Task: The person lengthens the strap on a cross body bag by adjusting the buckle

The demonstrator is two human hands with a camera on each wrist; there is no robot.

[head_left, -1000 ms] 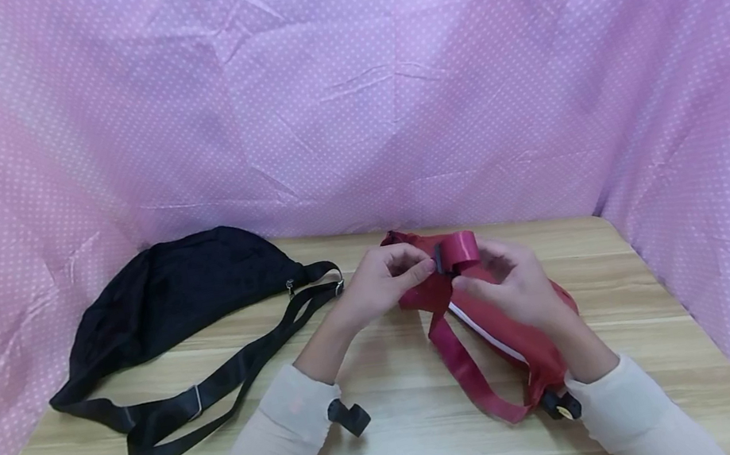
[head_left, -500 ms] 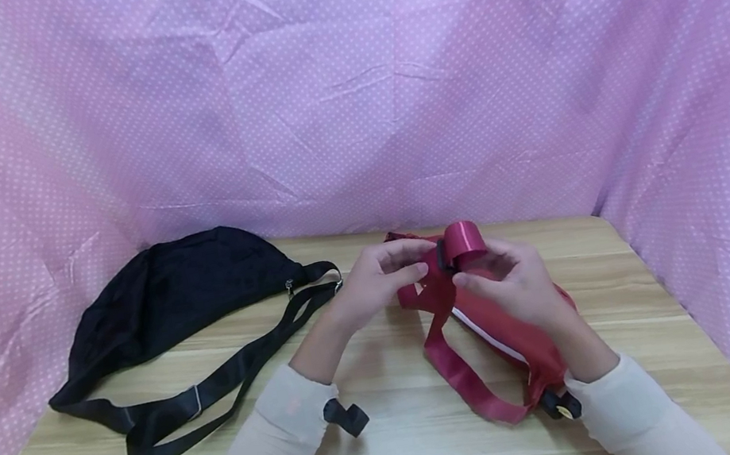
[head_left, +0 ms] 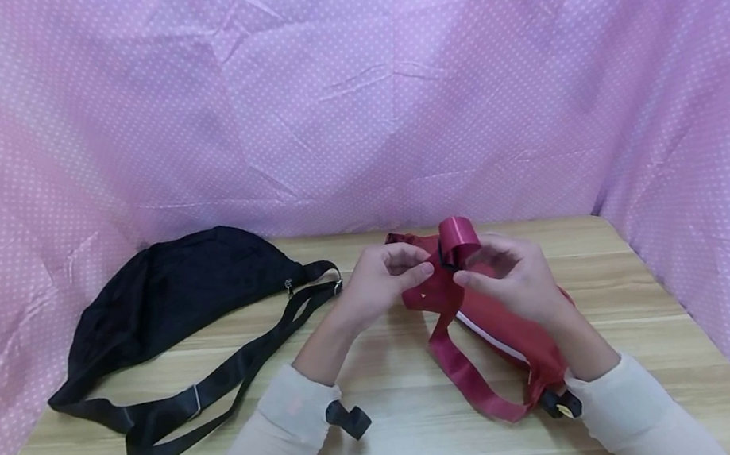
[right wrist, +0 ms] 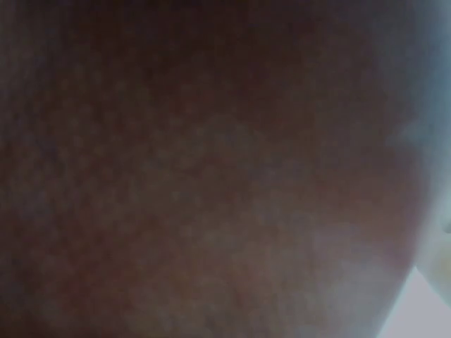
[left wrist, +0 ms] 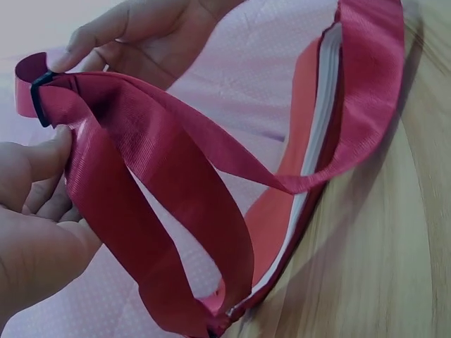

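Observation:
A red waist bag [head_left: 507, 320] with a white zip lies on the table at the right. Its red strap [left wrist: 120, 204] rises to a black slider buckle [left wrist: 41, 102], where a loop of webbing [head_left: 458, 237] stands up. Just left of the buckle, my left hand [head_left: 385, 282] pinches the strap between thumb and fingers. On the other side my right hand [head_left: 515, 279] grips the strap at the buckle, its thumb at the lower edge; some of its fingers are hidden behind the loop. The right wrist view is dark and blurred.
A black waist bag [head_left: 181, 298] with its black strap [head_left: 217, 385] lies on the wooden table [head_left: 417, 452] at the left. Pink dotted cloth [head_left: 344, 102] hangs behind and on both sides.
The webbing loop at the buckle has risen and stands higher than a second ago. Both hands have shifted only slightly, and the bags stay put.

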